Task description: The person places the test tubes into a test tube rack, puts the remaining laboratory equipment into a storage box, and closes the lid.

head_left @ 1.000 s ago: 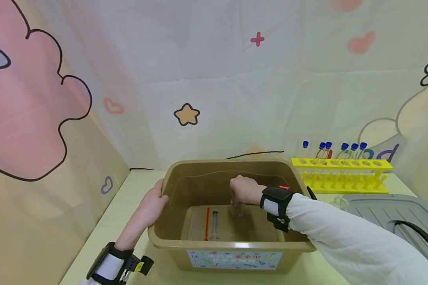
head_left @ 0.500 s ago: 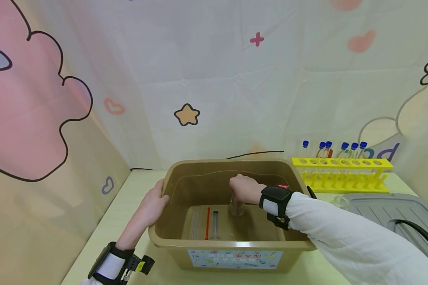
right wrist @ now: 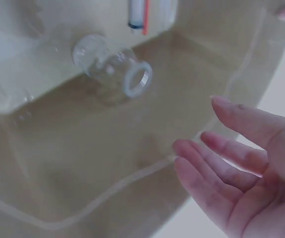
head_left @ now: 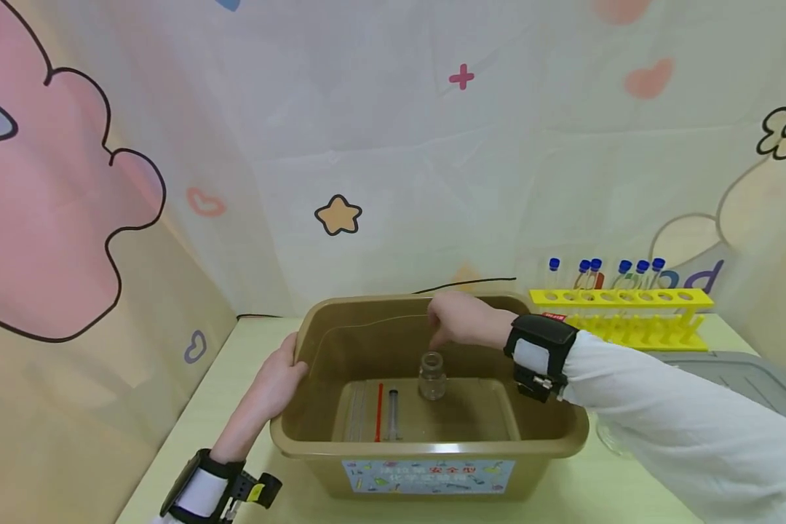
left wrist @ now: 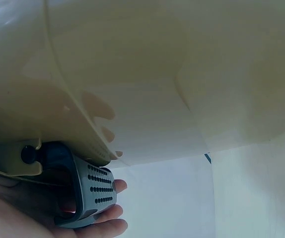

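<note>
My right hand (head_left: 461, 318) has lifted off the glass jar (head_left: 432, 377), fingers loose and empty, jar upright inside the bin (head_left: 426, 448) near the syringe (head_left: 393, 415), my left hand (head_left: 278, 377) gripping the bin's rim, where a tug could topple the jar.

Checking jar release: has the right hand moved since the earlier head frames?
Yes. In the head view, the right hand has lifted off the jar, up and slightly right, judged against the bin.
</note>
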`<state>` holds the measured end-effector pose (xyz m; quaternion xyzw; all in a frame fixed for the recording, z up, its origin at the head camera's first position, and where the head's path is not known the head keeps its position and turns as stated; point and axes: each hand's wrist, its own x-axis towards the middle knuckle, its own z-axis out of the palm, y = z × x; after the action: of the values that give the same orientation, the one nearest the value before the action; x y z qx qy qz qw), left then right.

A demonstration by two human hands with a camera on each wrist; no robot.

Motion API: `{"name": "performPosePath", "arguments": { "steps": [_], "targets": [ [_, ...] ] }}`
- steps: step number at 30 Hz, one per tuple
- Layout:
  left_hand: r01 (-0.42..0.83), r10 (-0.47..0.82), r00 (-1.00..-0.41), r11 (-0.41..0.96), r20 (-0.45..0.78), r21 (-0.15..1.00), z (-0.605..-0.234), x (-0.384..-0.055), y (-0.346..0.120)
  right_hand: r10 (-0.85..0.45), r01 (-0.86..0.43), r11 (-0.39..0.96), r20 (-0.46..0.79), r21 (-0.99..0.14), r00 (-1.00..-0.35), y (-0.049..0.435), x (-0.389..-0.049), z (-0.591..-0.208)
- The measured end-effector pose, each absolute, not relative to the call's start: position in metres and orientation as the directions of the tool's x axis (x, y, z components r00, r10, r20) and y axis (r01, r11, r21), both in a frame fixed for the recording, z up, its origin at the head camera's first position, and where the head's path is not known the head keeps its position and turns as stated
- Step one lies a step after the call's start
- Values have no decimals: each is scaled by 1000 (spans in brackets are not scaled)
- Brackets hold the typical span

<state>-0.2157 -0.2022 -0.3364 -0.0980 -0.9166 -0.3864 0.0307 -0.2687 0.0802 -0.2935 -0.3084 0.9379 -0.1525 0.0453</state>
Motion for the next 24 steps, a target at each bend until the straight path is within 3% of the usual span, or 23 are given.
{"name": "performPosePath", "arguments": {
  "steps": [10,17,24],
  "targets": [
    [204,151,-979,673,138,711,-337,-215,-201,-541,-550,745,141,-379,-829,122,-267,-253],
    [202,148,-979,674,138,710,-337,-214,-200,-467,-479,782,135,-399,-874,154,-258,-229],
    [214,153,-977,670,151,710,-336,-213,-199,-383,-398,814,124,-422,-915,191,-253,-227]
  ]
}}
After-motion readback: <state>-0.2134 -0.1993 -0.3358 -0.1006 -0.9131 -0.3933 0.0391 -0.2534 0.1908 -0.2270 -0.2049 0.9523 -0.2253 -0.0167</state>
